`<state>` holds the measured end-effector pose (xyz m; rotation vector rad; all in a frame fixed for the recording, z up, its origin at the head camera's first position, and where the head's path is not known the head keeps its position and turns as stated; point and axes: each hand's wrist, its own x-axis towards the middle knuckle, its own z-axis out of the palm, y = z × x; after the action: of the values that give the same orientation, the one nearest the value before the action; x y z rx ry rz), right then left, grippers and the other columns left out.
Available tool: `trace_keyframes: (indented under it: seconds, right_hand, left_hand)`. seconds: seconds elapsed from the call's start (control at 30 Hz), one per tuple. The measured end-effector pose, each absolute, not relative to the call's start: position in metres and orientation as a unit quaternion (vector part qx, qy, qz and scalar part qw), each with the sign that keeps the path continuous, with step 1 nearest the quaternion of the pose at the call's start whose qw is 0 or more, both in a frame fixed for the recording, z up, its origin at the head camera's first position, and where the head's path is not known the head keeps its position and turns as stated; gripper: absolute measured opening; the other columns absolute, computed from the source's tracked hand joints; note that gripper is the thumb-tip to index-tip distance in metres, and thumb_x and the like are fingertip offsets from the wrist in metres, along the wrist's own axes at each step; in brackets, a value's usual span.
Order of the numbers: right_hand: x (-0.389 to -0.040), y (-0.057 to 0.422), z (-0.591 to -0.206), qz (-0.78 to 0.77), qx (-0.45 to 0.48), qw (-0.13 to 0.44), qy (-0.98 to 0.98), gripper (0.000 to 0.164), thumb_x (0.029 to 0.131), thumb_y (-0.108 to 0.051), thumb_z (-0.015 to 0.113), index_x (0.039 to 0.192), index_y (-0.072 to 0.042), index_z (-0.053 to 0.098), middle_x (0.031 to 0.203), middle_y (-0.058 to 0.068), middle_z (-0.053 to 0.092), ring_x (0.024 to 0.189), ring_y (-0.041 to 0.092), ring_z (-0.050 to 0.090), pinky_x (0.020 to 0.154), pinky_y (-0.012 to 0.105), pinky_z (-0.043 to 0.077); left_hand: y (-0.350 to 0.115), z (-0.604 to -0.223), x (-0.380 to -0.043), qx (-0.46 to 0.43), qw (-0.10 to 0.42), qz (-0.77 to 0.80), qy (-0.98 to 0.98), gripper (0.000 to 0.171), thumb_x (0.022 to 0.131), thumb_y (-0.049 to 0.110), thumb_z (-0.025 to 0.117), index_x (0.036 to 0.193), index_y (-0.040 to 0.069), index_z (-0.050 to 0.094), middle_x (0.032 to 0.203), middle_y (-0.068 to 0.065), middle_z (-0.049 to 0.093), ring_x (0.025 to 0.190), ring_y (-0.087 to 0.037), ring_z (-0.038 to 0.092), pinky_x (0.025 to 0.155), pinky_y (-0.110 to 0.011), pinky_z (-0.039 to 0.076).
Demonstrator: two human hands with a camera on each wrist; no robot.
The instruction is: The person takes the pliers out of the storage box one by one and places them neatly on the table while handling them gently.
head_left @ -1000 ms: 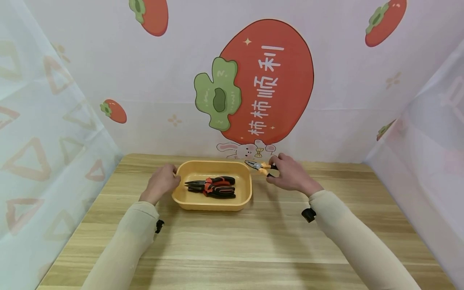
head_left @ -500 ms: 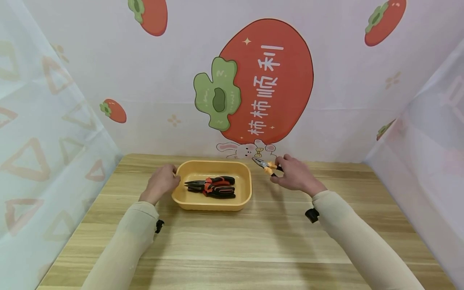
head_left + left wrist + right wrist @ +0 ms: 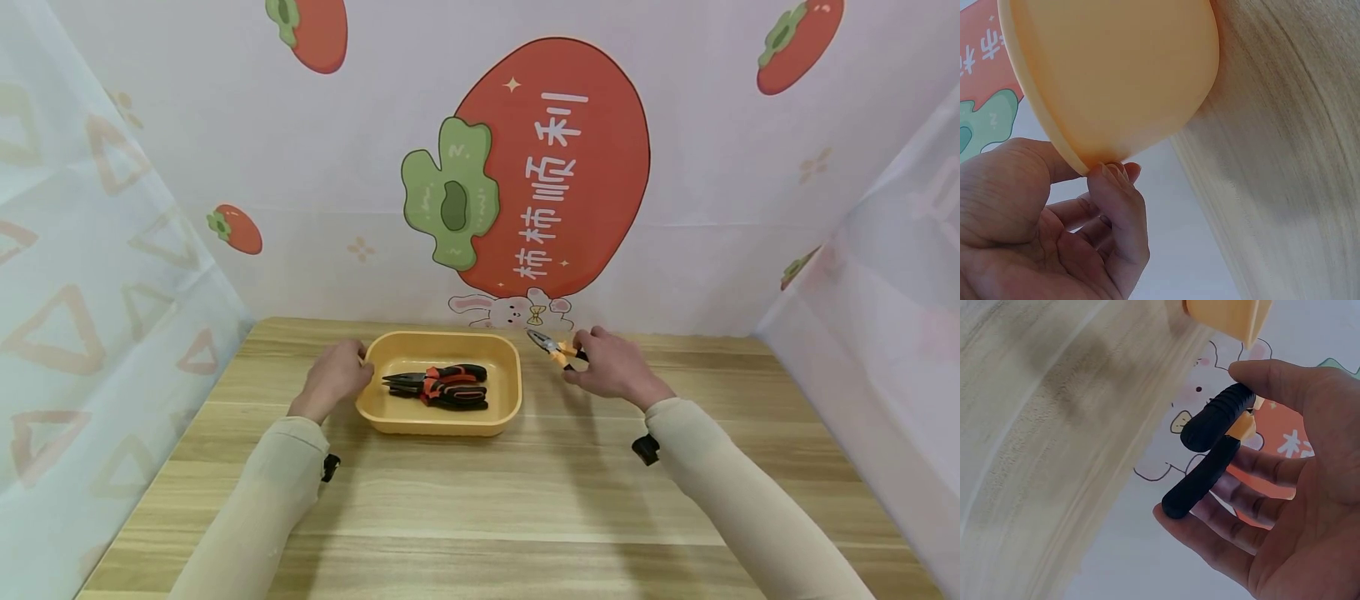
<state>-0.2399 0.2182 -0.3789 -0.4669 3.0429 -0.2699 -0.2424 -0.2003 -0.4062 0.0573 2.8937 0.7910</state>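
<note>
A yellow plastic tray [image 3: 438,428] stands near the back of the wooden table. My left hand [image 3: 333,379] pinches its left rim; in the left wrist view the thumb and fingertips meet at the tray wall [image 3: 1125,75]. Inside lie red-and-black pliers [image 3: 450,396], overlapping, a long-nosed pair among them; how many is hard to tell. To the right of the tray, my right hand [image 3: 617,367] holds combination pliers [image 3: 553,346] with yellow-and-black handles, their steel nose pointing left toward the back. The right wrist view shows both black handle ends [image 3: 1210,431] spread apart between thumb and fingers.
The wood-grain table [image 3: 465,508] extends toward me and to both sides. Behind it rises a white backdrop [image 3: 330,275] printed with persimmons and a rabbit. White side sheets [image 3: 892,333] flank the table left and right.
My right hand has shifted a little to the right with the pliers, away from the tray's rim, then slightly down. The left hand and the tray have stayed put.
</note>
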Motion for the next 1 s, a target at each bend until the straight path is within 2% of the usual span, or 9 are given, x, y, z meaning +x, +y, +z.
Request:
trace_keyframes:
  seconds: [0.4,0.63,0.77,1.0]
  right_hand:
    - [-0.241,0.214,-0.390,-0.074,-0.127,0.042,0.988,0.046,0.090,-0.041,0.073,0.113,-0.002,0.063,0.099,0.010,0.060,0.074,0.024,0.058,0.064,0.043,0.050]
    - [-0.241,0.209,-0.400,-0.070,-0.121,0.051,0.989,0.041,0.091,-0.044,0.071,0.096,-0.005,0.059,0.085,0.007,0.055,0.066,0.022,0.051,0.056,0.035,0.040]
    - [-0.243,0.205,-0.407,-0.075,-0.112,0.051,0.990,0.042,0.091,-0.045,0.071,0.092,-0.006,0.057,0.080,0.007,0.052,0.066,0.022,0.048,0.055,0.034,0.036]
    - [-0.245,0.195,-0.415,-0.087,-0.086,0.071,0.990,0.043,0.092,-0.048,0.070,0.092,-0.006,0.058,0.082,0.008,0.054,0.069,0.024,0.052,0.056,0.037,0.040]
  left_hand:
    - [-0.200,-0.406,-0.243,0.018,0.069,0.270,0.960,0.033,0.101,0.015,0.055,0.121,-0.010,0.060,0.089,-0.015,0.066,0.067,-0.022,0.061,0.054,-0.031,0.047]
    - [-0.199,-0.406,-0.242,0.015,0.071,0.272,0.960,0.034,0.101,0.015,0.055,0.122,-0.011,0.059,0.092,-0.016,0.067,0.067,-0.022,0.062,0.054,-0.032,0.048]
    - [-0.199,-0.406,-0.242,0.011,0.075,0.274,0.959,0.033,0.102,0.016,0.054,0.122,-0.010,0.059,0.092,-0.016,0.066,0.068,-0.022,0.062,0.055,-0.032,0.048]
    - [-0.198,-0.405,-0.241,0.011,0.072,0.278,0.958,0.033,0.101,0.016,0.054,0.122,-0.010,0.059,0.092,-0.016,0.066,0.069,-0.022,0.062,0.055,-0.032,0.048]
